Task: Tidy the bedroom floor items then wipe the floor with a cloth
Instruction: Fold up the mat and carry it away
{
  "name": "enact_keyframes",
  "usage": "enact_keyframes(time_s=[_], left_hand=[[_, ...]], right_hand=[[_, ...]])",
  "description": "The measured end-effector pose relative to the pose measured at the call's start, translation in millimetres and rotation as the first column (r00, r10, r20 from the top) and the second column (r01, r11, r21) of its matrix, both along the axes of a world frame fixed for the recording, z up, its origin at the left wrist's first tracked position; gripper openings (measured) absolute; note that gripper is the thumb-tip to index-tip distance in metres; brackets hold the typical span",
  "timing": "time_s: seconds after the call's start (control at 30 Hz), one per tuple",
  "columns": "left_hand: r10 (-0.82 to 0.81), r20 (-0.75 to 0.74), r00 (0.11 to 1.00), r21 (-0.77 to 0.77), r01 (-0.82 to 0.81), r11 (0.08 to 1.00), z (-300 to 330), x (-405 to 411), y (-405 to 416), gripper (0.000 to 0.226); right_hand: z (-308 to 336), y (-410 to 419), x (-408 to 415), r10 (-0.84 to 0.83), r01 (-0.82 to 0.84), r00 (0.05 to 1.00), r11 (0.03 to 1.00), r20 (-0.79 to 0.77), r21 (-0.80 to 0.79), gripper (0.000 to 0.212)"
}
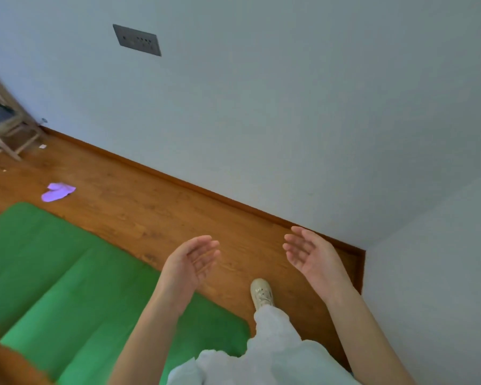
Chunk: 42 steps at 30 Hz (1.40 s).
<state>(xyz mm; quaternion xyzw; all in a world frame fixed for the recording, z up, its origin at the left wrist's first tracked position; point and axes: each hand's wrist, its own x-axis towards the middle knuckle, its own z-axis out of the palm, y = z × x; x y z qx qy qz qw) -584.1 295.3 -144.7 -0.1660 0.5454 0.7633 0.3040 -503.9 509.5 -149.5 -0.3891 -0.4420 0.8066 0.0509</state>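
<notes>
With the left hand and right hand held spread and empty, the purple cloth is judged soft, light, best pinched mid-fold.

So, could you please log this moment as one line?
left hand: open, empty | right hand: open, empty | purple cloth: on wooden floor beyond green mat | wiping: not begun
</notes>
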Motion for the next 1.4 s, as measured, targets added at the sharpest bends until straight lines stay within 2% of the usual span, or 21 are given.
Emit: enact_keyframes(time_s=[0.3, 0.6, 0.93, 1.4], left_hand=[[0.227, 0.014, 0.974, 0.057, -0.227, 0.972, -5, -114, 41, 0.029], [0.468, 0.028, 0.883, 0.065, -0.469, 0.881, 2, -201, 66, 0.031], [0.674, 0.032, 0.738, 0.028, -0.675, 0.737, -5, -270, 19, 0.030], [0.818, -0.017, 0.576, -0.004, -0.818, 0.576, 10, -429, -123, 0.028]], right_hand=[[9, 53, -160, 0.268, -0.269, 0.963, 0.963, -0.023, -0.015, 0.019], [13, 75, -301, 0.518, -0.519, 0.855, 0.854, -0.028, -0.032, 0.020], [1, 8, -431, 0.725, -0.725, 0.688, 0.684, -0.036, -0.082, 0.019], [10, -165, -632, 0.861, -0.865, 0.500, 0.492, -0.096, -0.100, 0.020]])
